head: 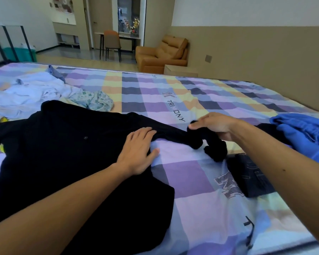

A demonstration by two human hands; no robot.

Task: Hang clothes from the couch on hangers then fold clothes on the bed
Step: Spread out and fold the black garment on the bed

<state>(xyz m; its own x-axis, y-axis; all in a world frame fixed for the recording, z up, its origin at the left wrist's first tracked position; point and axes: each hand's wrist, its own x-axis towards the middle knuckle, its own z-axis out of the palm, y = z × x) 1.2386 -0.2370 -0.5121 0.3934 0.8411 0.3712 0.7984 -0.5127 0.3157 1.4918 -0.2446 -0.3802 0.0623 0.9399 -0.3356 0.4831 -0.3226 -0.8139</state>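
Note:
A black button shirt (66,153) lies spread flat on the checked bed cover (191,181). My left hand (138,150) presses flat on the shirt near its right shoulder, fingers straight. My right hand (214,126) grips the bunched end of the shirt's right sleeve (197,138), lifted a little off the bed. A dark folded garment (249,175) lies under my right forearm. A blue garment (306,133) is heaped at the right edge.
White clothing (26,92) and a green-patterned piece (98,102) lie crumpled at the far left of the bed. Beyond the bed stand an orange couch (162,54), a chair with a desk (111,43) and a small bedside table (180,70).

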